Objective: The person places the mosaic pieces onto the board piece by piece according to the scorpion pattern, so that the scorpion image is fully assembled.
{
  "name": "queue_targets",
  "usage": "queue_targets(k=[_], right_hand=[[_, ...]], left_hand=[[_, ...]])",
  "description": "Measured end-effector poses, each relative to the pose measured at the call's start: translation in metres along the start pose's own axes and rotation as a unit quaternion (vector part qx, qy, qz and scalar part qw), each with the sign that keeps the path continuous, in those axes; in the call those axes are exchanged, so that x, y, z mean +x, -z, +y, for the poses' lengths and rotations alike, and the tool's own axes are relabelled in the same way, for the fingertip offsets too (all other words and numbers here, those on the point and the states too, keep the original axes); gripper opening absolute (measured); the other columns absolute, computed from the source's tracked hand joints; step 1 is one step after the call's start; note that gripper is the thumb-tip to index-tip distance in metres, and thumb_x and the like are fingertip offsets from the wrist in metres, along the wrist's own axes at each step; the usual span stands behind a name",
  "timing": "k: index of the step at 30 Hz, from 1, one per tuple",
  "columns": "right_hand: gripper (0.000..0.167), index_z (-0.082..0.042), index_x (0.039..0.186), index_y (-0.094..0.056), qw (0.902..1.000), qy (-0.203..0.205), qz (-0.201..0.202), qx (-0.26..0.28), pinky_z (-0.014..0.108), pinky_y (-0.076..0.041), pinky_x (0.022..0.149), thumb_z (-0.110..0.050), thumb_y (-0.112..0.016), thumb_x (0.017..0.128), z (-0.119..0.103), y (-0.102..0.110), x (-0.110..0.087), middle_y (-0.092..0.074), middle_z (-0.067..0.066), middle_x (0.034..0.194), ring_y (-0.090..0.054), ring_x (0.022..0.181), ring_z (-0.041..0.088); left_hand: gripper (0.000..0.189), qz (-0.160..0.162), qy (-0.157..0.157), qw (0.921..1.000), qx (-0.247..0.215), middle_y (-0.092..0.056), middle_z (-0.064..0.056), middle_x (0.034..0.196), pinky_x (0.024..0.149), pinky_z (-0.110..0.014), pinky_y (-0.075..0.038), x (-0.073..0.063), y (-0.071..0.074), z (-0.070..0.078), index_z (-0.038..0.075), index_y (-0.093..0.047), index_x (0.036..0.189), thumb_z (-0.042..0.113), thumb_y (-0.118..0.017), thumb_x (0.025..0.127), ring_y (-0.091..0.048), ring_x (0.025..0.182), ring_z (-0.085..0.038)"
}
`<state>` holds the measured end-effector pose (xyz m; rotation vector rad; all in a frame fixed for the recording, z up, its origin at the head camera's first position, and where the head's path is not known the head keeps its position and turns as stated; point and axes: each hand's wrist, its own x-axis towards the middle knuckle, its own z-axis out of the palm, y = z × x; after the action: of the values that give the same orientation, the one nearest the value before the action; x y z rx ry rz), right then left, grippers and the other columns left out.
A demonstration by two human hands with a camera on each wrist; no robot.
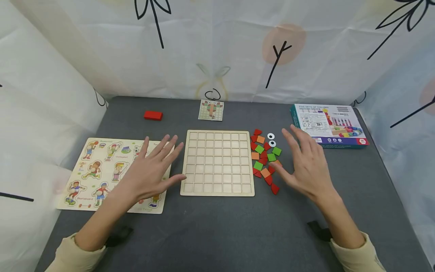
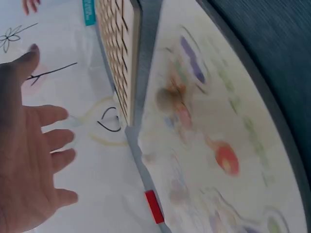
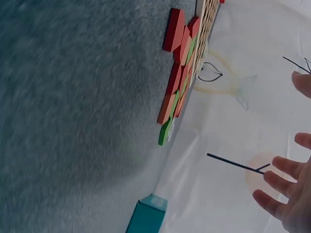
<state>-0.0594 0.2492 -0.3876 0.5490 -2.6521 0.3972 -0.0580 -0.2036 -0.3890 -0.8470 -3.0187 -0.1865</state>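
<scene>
Square-celled wooden board (image 1: 218, 163) beside small, flat colored tiles (image 1: 263, 161)

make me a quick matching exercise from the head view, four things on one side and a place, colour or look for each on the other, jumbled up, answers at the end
Things
1. grid board
2. loose pieces
3. picture board
4. red block

Places and looks
A. partly hidden behind the left hand
B. on its own near the far edge of the table, towards the left
C. pale wood, ruled into squares all over
D. scattered, mostly red, green and orange

Right pairs
1-C, 2-D, 3-A, 4-B
</scene>
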Motion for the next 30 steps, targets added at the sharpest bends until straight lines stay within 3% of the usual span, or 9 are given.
queue_targets(k=[3,6,8,17,23,30], right_hand=[[0.086,-0.01,0.164,-0.044,0.9993,0.007,-0.009,0.036,0.073,-0.042,0.114,-0.069,-0.051,0.103,0.0,-0.005,0.004,-0.05,0.024,0.162,-0.049,0.145,0.048],[0.074,-0.007,0.159,-0.051,0.9969,0.002,-0.027,0.073,0.068,-0.045,0.113,-0.043,-0.073,0.098,0.0,-0.01,0.009,-0.058,0.023,0.155,-0.054,0.14,0.044],[0.069,-0.006,0.155,-0.055,0.9941,-0.012,-0.045,0.098,0.067,-0.048,0.112,-0.028,-0.08,0.094,0.0,-0.014,0.014,-0.062,0.022,0.151,-0.056,0.137,0.042],[0.042,0.002,0.14,-0.066,0.9643,-0.066,-0.154,0.205,0.063,-0.058,0.1,-0.015,-0.074,0.102,0.018,-0.032,0.035,-0.071,0.023,0.136,-0.068,0.12,0.042],[0.031,0.003,0.132,-0.073,0.9532,-0.079,-0.215,0.197,0.056,-0.059,0.094,-0.009,-0.073,0.102,0.032,-0.043,0.048,-0.074,0.023,0.125,-0.07,0.107,0.036],[0.031,0.005,0.129,-0.075,0.948,-0.069,-0.258,0.173,0.037,-0.054,0.079,-0.006,-0.075,0.1,0.044,-0.051,0.06,-0.075,0.023,0.115,-0.065,0.091,0.027]], left_hand=[[0.088,-0.032,0.014,0.999,-0.028,-0.029,-0.011,0.181,0.135,-0.071,-0.012,0.0,-0.001,0.007,0.014,-0.034,0.171,0.061,-0.064,0.103,-0.028,0.169,-0.034],[0.083,-0.047,0.017,0.9977,-0.046,-0.034,-0.013,0.179,0.134,-0.071,-0.019,0.001,-0.004,0.014,0.008,-0.04,0.168,0.054,-0.067,0.104,-0.034,0.167,-0.035],[0.081,-0.057,0.019,0.9967,-0.055,-0.035,-0.014,0.178,0.133,-0.071,-0.023,0.001,-0.006,0.018,0.005,-0.041,0.167,0.05,-0.067,0.105,-0.035,0.166,-0.037],[0.077,-0.11,0.044,0.9874,-0.105,-0.032,-0.019,0.178,0.133,-0.071,-0.022,0.006,-0.016,0.036,-0.002,-0.04,0.165,0.039,-0.068,0.106,-0.029,0.167,-0.042],[0.082,-0.138,0.056,0.9819,-0.117,-0.029,-0.024,0.178,0.133,-0.068,-0.025,0.009,-0.018,0.044,-0.008,-0.036,0.165,0.034,-0.071,0.105,-0.026,0.168,-0.044],[0.089,-0.15,0.077,0.9766,-0.133,-0.024,-0.024,0.179,0.134,-0.067,-0.024,0.009,-0.019,0.043,-0.008,-0.032,0.167,0.029,-0.078,0.1,-0.025,0.168,-0.043]])
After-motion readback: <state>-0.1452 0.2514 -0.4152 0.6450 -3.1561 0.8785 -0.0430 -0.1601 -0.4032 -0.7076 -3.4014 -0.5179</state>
